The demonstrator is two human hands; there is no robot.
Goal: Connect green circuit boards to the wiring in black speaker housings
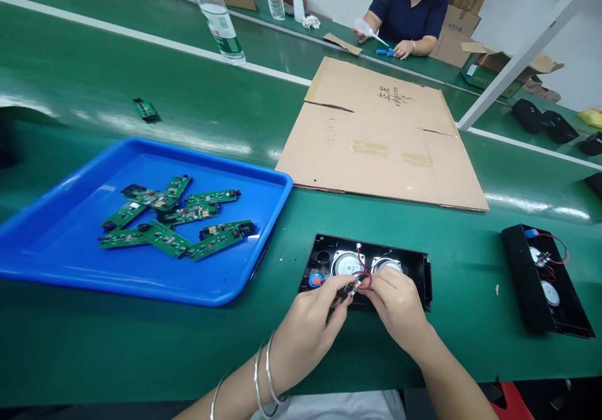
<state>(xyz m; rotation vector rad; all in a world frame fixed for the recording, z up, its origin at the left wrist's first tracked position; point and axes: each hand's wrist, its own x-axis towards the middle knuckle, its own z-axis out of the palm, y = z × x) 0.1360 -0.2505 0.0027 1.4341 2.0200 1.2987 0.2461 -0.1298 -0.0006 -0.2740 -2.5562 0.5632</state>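
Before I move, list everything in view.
Table: one, green, foreground
Tray: one, blue, left
Circuit boards: several, green, in tray
Loose board: one, green, behind tray
Speaker housings: two, black, centre and right
Cardboard: one sheet, brown, centre
Large bottles: two, clear, back
Small bottles: two, whitish, back
Boxes: several, mostly brown, back
Person: one, navy top, back
Dark pieces: several, black, right
Bangles: three, silver, left arm
Left hand: one, bare, holding dark part
Right hand: one, bare, at wires
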